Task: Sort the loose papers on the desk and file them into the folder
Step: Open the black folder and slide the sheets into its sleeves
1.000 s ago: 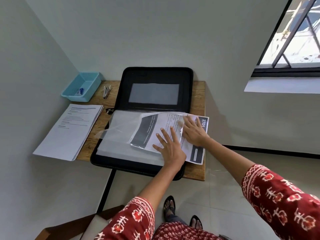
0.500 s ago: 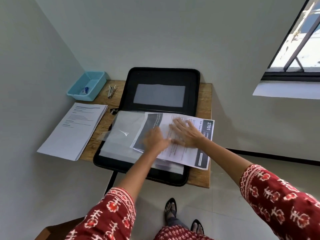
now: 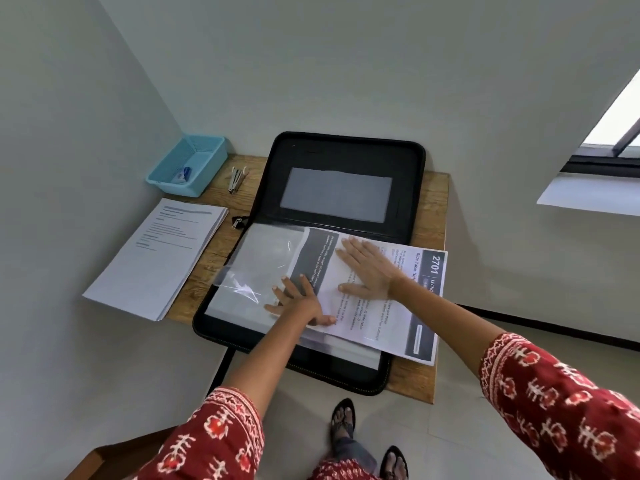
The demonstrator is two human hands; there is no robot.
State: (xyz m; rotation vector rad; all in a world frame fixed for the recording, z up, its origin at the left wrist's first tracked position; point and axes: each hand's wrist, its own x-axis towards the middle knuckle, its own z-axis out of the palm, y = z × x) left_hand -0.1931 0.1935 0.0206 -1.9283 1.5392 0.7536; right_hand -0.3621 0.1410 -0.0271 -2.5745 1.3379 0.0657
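Observation:
A black zip folder (image 3: pixel 346 157) lies open on the wooden desk (image 3: pixel 436 216), its lid leaning against the wall. A printed sheet (image 3: pixel 377 323) with dark bands and the number 2701 lies across the folder's lower half, its left part under a clear plastic sleeve (image 3: pixel 256 268). My right hand (image 3: pixel 370 271) presses flat on the sheet with fingers spread. My left hand (image 3: pixel 299 301) lies flat at the sleeve's edge, fingers straight, touching sleeve and sheet. A stack of loose papers (image 3: pixel 156 258) rests at the desk's left, hanging over the edge.
A light blue basket (image 3: pixel 201 154) holding a small item sits at the desk's back left corner, with a small metal clip or clippers (image 3: pixel 236 180) beside it. Walls close in on the left and back. My feet (image 3: pixel 343 420) stand below the desk.
My left hand slid left and down along the sheet to the sleeve's edge. The sheet lies flatter and further under the sleeve. My right hand stays pressed on it. The camera moved closer.

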